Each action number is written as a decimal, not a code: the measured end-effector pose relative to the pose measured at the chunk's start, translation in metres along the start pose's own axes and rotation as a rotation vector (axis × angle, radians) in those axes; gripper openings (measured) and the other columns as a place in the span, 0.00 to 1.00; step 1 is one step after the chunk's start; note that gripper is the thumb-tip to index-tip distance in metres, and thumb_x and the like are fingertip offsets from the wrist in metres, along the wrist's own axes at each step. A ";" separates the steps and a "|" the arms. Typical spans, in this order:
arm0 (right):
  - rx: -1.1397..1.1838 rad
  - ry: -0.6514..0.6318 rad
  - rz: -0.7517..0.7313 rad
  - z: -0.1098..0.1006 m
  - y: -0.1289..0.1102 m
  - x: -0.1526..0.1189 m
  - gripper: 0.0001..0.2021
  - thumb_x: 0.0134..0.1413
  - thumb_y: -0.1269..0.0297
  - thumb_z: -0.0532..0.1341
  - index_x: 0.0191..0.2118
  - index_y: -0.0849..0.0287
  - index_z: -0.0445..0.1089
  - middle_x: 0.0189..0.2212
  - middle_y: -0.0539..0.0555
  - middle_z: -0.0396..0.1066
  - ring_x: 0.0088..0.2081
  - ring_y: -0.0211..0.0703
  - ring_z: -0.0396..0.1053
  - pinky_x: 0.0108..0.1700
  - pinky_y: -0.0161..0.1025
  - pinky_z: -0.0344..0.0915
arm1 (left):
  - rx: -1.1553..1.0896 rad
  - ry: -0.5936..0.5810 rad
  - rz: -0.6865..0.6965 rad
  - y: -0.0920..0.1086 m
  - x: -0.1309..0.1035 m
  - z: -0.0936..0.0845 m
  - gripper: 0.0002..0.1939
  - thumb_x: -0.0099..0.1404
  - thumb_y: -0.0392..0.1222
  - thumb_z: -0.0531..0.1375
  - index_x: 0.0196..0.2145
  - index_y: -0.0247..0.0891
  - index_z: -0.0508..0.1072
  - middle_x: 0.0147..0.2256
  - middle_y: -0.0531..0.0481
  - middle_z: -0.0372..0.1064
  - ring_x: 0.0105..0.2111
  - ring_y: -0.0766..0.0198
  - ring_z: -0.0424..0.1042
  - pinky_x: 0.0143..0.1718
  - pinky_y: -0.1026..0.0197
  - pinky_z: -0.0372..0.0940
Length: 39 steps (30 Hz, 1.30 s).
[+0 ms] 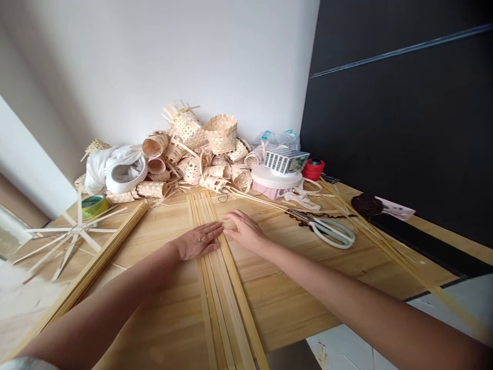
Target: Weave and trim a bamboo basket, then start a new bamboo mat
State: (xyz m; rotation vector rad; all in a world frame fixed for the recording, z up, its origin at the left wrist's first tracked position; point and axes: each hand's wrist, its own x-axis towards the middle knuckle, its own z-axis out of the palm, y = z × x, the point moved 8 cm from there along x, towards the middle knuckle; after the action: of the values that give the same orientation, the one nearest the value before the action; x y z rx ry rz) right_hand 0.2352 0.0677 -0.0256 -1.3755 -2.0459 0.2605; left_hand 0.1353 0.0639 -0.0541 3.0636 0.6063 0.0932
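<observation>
Several long bamboo strips (227, 308) lie side by side on the wooden table, running away from me. My left hand (198, 241) rests flat across them, fingers stretched out to the right. Close beside its fingertips, my right hand (244, 231) is closed at the right edge of the strips. Between its thumb and fingers shows a short pale piece (229, 224), which looks like a bamboo strip; most of it is hidden by the hands.
Woven baskets (221, 133) are heaped against the wall. Scissors (331, 231) lie at right, near red thread (313, 169) and a white round lid (275, 177). At left are a strip bundle (103, 252), a star of crossed strips (79, 228) and green tape (94, 206).
</observation>
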 end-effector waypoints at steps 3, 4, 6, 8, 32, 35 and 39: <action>0.073 -0.042 -0.066 0.009 -0.019 0.000 0.19 0.49 0.70 0.56 0.50 0.61 0.61 0.53 0.60 0.59 0.54 0.45 0.57 0.54 0.44 0.55 | -0.007 0.058 0.024 0.002 0.001 -0.002 0.25 0.67 0.47 0.43 0.54 0.25 0.56 0.57 0.33 0.51 0.59 0.55 0.47 0.59 0.53 0.47; 0.107 -0.052 -0.091 0.011 -0.025 0.002 0.20 0.51 0.70 0.55 0.51 0.61 0.61 0.55 0.60 0.58 0.55 0.45 0.56 0.55 0.44 0.54 | -0.009 0.074 0.038 0.003 0.001 -0.003 0.23 0.66 0.46 0.44 0.52 0.26 0.58 0.56 0.33 0.53 0.59 0.55 0.49 0.58 0.53 0.49; 0.179 -0.109 -0.162 0.014 -0.036 0.008 0.18 0.55 0.67 0.50 0.52 0.61 0.61 0.55 0.60 0.58 0.56 0.45 0.55 0.56 0.46 0.52 | -0.012 0.092 0.052 0.005 0.000 -0.006 0.19 0.66 0.45 0.46 0.48 0.29 0.62 0.52 0.36 0.60 0.56 0.55 0.55 0.56 0.53 0.53; 0.225 -0.221 -0.245 0.020 -0.046 0.017 0.18 0.59 0.64 0.46 0.50 0.63 0.64 0.53 0.61 0.61 0.55 0.45 0.58 0.56 0.45 0.53 | -0.004 0.085 0.030 0.005 0.000 -0.006 0.17 0.65 0.44 0.46 0.44 0.31 0.65 0.46 0.38 0.66 0.52 0.55 0.61 0.53 0.53 0.57; 0.172 -0.481 -0.404 0.096 -0.024 0.102 0.15 0.56 0.67 0.54 0.50 0.53 0.66 0.57 0.52 0.56 0.58 0.42 0.52 0.58 0.42 0.49 | -0.019 0.031 -0.019 0.000 0.001 0.003 0.27 0.66 0.47 0.42 0.58 0.27 0.52 0.59 0.36 0.49 0.60 0.56 0.46 0.59 0.54 0.45; 0.161 -0.473 -0.412 0.100 -0.021 0.101 0.16 0.57 0.67 0.53 0.51 0.55 0.65 0.58 0.54 0.56 0.58 0.41 0.52 0.57 0.41 0.50 | -0.024 0.031 -0.016 0.001 0.002 0.003 0.27 0.67 0.47 0.42 0.57 0.26 0.52 0.58 0.35 0.49 0.60 0.55 0.46 0.59 0.53 0.45; 0.130 -0.467 -0.426 0.103 -0.019 0.101 0.16 0.56 0.66 0.55 0.50 0.56 0.66 0.56 0.54 0.58 0.57 0.42 0.53 0.57 0.41 0.51 | -0.014 0.034 -0.012 0.002 0.000 -0.001 0.27 0.66 0.47 0.43 0.57 0.26 0.53 0.58 0.34 0.49 0.59 0.54 0.47 0.58 0.53 0.46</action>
State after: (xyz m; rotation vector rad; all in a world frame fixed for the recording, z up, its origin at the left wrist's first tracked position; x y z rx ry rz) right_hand 0.1341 0.1682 -0.0541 -0.8202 -2.5895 0.5539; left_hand 0.1365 0.0619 -0.0530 3.0504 0.6227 0.1497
